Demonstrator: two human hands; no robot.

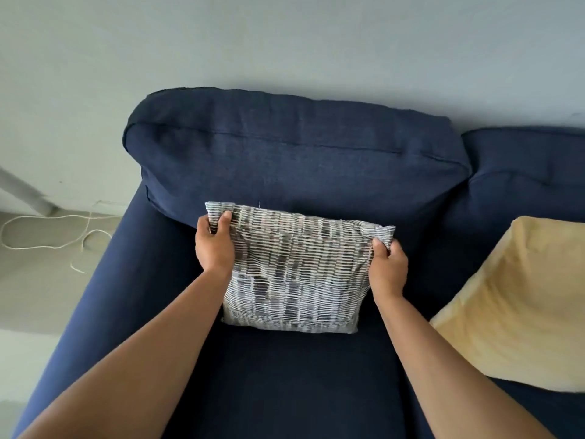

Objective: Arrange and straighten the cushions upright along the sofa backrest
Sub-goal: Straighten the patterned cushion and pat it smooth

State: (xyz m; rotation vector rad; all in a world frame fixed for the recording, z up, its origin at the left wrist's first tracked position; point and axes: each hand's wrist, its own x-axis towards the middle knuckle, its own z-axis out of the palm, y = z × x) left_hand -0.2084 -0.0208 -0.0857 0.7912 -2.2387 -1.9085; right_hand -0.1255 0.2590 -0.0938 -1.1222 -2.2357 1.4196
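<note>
A square cushion with a grey, white and dark woven stripe pattern [297, 274] stands upright on the navy sofa seat [285, 381], leaning against the left back cushion [285, 153]. My left hand [215, 245] pinches its top left corner. At the top right corner, my right hand [387, 267] grips the fabric. A pale yellow cushion [519, 302] lies tilted on the seat to the right, partly cut off by the frame edge.
The sofa's left armrest [104, 280] runs down the left side. A white cord [50, 236] lies looped on the floor beyond it, near a pale leg [28, 194]. A second navy back cushion [525, 172] sits at right, against a plain wall.
</note>
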